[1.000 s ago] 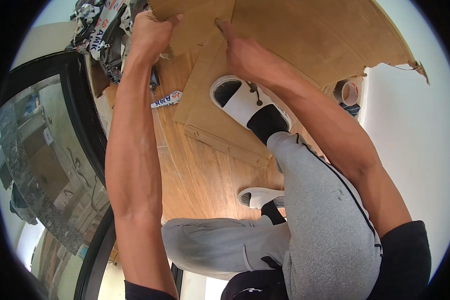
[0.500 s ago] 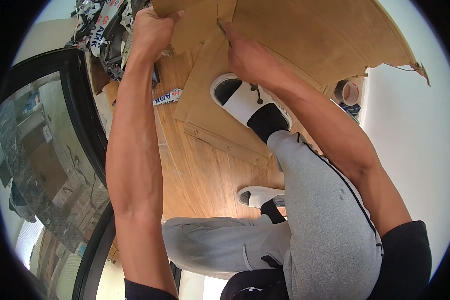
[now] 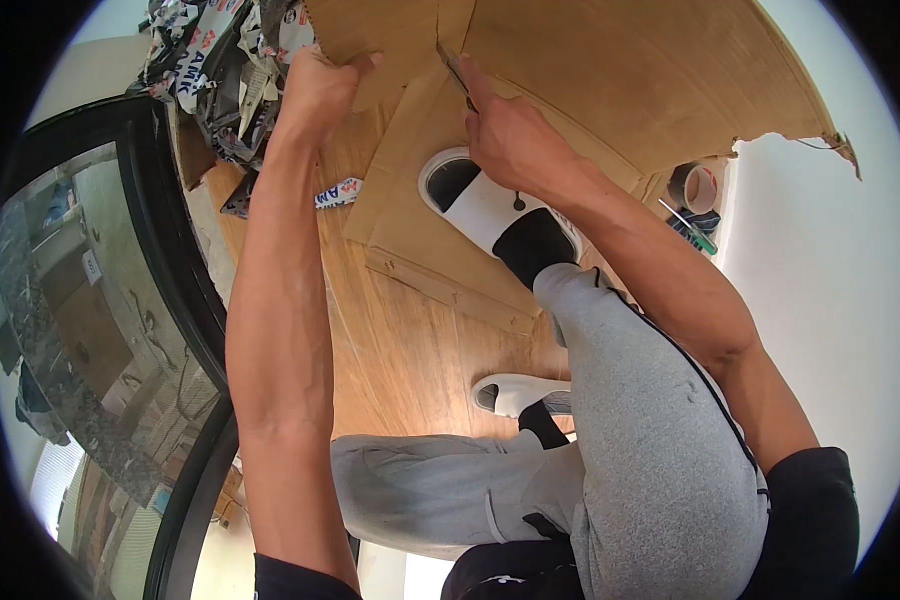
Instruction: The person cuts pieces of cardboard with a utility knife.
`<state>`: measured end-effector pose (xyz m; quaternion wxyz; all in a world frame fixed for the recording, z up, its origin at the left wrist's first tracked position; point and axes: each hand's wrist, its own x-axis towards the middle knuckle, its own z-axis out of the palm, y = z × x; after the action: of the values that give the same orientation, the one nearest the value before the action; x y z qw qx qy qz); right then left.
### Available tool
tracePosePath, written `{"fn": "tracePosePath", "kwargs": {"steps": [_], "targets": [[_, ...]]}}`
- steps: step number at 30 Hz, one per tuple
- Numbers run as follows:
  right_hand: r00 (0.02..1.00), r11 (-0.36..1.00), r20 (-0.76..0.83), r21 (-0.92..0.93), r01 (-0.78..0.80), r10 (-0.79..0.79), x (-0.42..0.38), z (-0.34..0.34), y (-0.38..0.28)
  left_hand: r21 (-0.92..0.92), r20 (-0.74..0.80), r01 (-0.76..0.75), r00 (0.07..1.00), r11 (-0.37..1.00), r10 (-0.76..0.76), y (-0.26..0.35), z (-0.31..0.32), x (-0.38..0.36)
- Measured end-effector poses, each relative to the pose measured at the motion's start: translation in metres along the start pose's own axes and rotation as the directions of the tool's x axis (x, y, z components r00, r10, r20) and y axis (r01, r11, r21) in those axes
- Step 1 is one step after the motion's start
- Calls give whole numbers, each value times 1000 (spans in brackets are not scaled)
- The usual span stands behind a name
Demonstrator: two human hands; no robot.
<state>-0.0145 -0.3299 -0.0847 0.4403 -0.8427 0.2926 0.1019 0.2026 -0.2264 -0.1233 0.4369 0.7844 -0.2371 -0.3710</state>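
A large brown cardboard sheet (image 3: pixel 610 70) spans the top of the view. My left hand (image 3: pixel 322 90) grips its lower left edge, thumb stretched along the front. My right hand (image 3: pixel 510 130) is closed around a thin cutter (image 3: pixel 455 72), index finger along it. The cutter's tip touches the cardboard at the lower end of a dark slit near a vertical fold. Under my slippered foot another flat cardboard piece (image 3: pixel 425 245) lies on the wooden floor.
Crumpled printed plastic wrapping (image 3: pixel 205 80) is heaped at the upper left. A black-framed glass panel (image 3: pixel 160 230) stands at the left. At the right, a tape roll (image 3: pixel 700 188) and a green-handled tool (image 3: pixel 703 240) lie near the white wall (image 3: pixel 820 300).
My right hand and the cutter have moved slightly down and right, showing more of the blade. My left hand has shifted a little down and right with the cardboard edge.
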Motion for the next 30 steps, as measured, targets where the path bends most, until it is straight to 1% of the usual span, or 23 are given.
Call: {"fn": "tracePosePath", "kwargs": {"steps": [3,5,6,8,9,10,11,13,15,17,19,21,23,24,26,27,28,29,30], "targets": [[1000,1000,-10,-6,21,-21,0,2,1,32,-23,24,999,999,-23,9,-5,-2],[999,1000,-26,1,31,-31,4,6,3,102,-14,-27,999,994,29,17,-1,-11],[999,1000,-38,-5,27,-27,10,8,2,102,-14,-31,999,994,32,15,-1,-10],[999,1000,-49,-10,10,-11,20,9,4,68,-37,-15,999,998,17,8,2,-5],[1000,1000,-9,10,-9,9,23,5,0,67,-28,-9,1000,998,11,4,3,-4],[999,999,30,28,-27,26,23,3,-2,8,-34,-18,999,1000,18,1,2,-1],[999,999,27,24,-28,27,19,3,1,-52,-48,-34,998,998,32,0,2,3],[1000,1000,27,-14,9,-9,9,6,7,-46,-63,-54,997,997,51,-2,1,6],[999,999,14,-15,29,-29,3,15,11,-32,-74,-64,995,997,62,0,-2,2],[998,998,-11,-24,55,-55,6,16,12,85,-91,-29,995,996,37,11,2,-4],[999,1000,30,5,-17,17,17,13,8,70,-86,-36,995,997,42,8,1,-1],[999,1000,37,-3,-20,20,23,13,11,45,-75,-36,996,998,39,8,4,0],[999,1000,46,-8,-12,12,19,14,12,75,-70,53,996,996,-47,14,1,2],[999,1000,53,-23,-1,2,11,12,11,73,-72,51,996,996,-46,11,1,3],[998,999,63,-38,14,-12,3,9,8,-102,-95,-92,992,991,83,4,2,3],[996,1000,83,-26,-15,17,3,7,4,-100,-99,-92,992,991,82,3,2,3],[994,999,99,-14,-44,45,3,5,2,6,-105,-94,990,996,94,3,1,2],[995,999,94,-13,-40,41,8,7,0,110,-107,-98,988,989,110,4,1,3],[997,999,63,24,-44,43,17,11,0,110,-103,-99,989,989,111,4,1,5]]}}
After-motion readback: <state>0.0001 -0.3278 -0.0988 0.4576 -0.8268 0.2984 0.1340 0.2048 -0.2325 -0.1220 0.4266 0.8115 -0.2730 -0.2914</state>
